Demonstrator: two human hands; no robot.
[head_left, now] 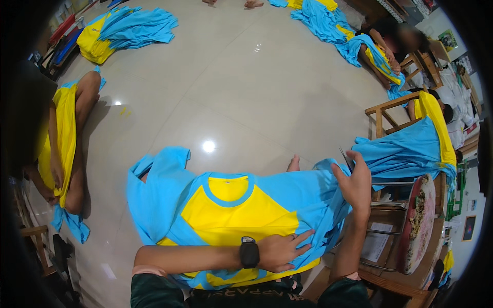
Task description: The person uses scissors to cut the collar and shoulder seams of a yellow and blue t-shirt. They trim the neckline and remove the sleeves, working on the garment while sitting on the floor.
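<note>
A light blue and yellow raglan shirt (241, 218) lies spread across my lap, its neckline toward the far side. My left hand (280, 251) rests flat on the lower right part of its front, fingers apart, with a black watch (249, 253) on that wrist. At the right sleeve my right hand (355, 184) is raised, closed around a small metal tool that looks like thread snips (348, 160). Its thin pointed blades stick up between thumb and fingers; the rest is hidden by the hand. A bare foot (293, 163) shows just beyond the shirt.
Close on my right stand a round-seated stool (418, 226) and a wooden chair (380, 120) draped with blue and yellow garments (405, 151). People with similar shirts sit at left and far right. A garment pile (126, 33) lies on the tiled floor (221, 92) at far left.
</note>
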